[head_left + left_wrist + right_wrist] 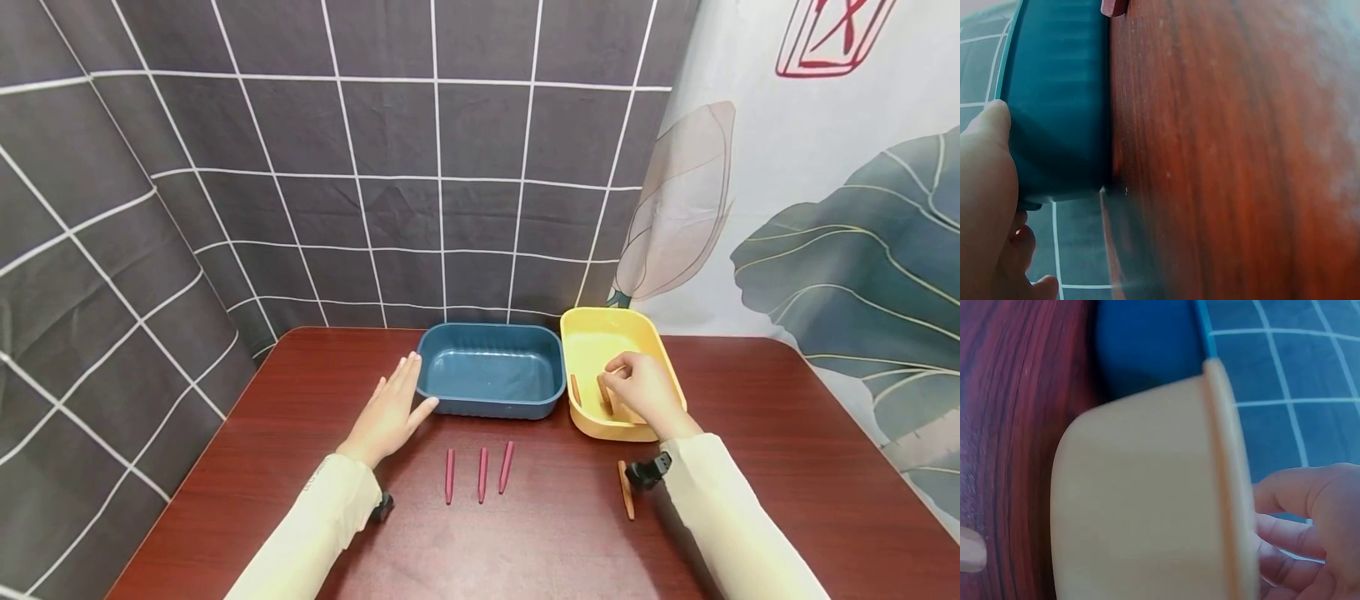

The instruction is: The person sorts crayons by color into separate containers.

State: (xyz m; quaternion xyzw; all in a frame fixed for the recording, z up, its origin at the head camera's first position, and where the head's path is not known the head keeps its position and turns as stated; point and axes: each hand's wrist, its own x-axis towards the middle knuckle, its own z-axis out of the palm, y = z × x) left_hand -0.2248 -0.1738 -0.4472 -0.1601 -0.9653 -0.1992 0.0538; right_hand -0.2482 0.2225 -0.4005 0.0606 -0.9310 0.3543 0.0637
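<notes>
My left hand (388,417) rests at the near left corner of the blue bin (491,408), its fingers straight along the side and the thumb at the rim. Over the yellow bin (606,430), my right hand (642,390) pinches the upper end of a brown crayon (604,395), which points down inside the bin. Another brown crayon (575,390) leans against the left inner wall. The right wrist view has the bin's pale outer wall (1141,494) hiding the crayon and the fingertips.
Three dark pink crayons, the middle one (482,475) among them, lie on the reddish wooden table (540,542) before the blue bin. One more brown crayon (626,490) lies below the yellow bin, beside the right wrist. A grey tiled-pattern curtain (390,208) hangs behind.
</notes>
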